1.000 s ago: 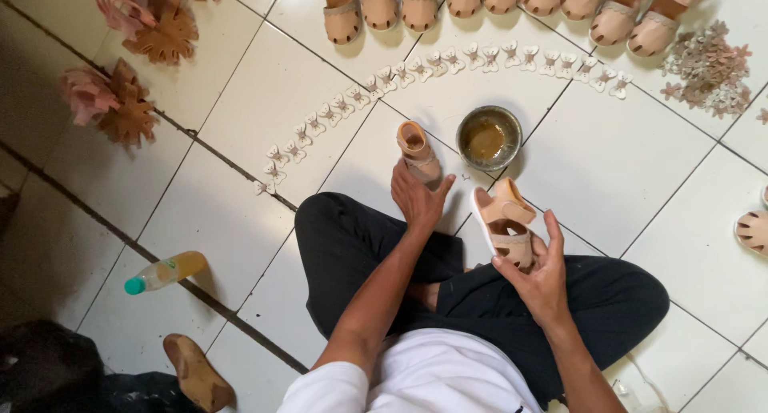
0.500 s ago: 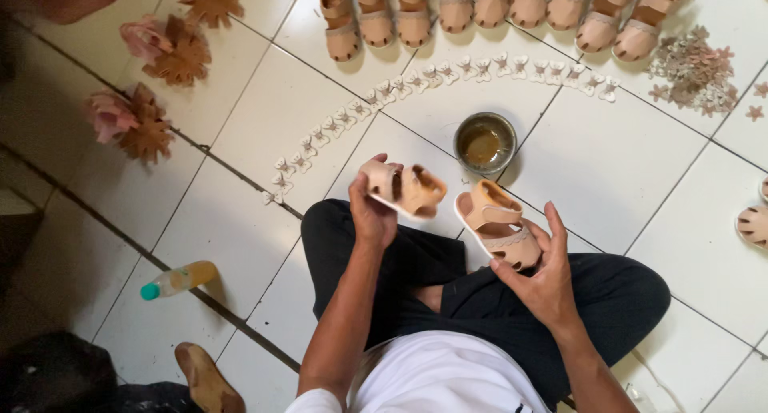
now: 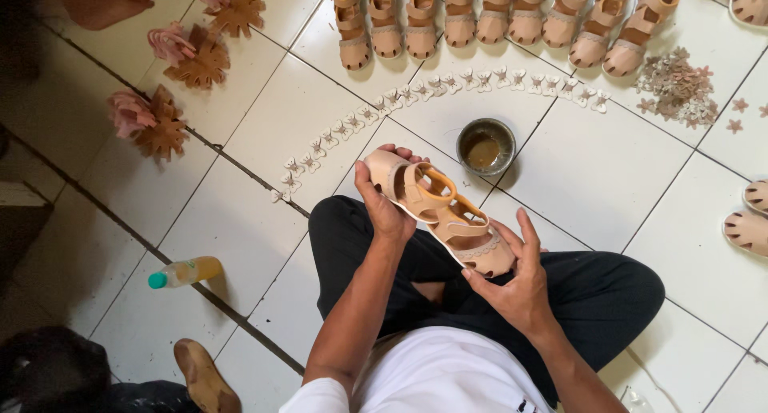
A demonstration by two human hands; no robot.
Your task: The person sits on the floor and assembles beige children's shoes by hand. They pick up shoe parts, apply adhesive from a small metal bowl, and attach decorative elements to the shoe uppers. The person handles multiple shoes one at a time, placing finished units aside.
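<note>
Both hands grasp one sandal: left hand (image 3: 382,201) at the heel, right hand (image 3: 512,281) at the toe. It runs diagonally, toe pointing lower right, above the lap.

Bare white tile (image 3: 608,165) is left open between the crossed legs (image 3: 608,301) and the curved line of small butterfly cut-outs (image 3: 448,85). Within that patch, passage straight ahead is blocked by a small metal bowl of brown liquid (image 3: 486,146). Beyond the arc, the far edge is closed off by a row of tan sandals (image 3: 496,17). To the right, the way is narrowed by a heap of small flower pieces (image 3: 676,85) and two more sandals (image 3: 748,217). To the left, a broad stretch of tile is interrupted only by a capped bottle (image 3: 186,271), with leaf-shaped ornaments (image 3: 160,125) farther out.
</note>
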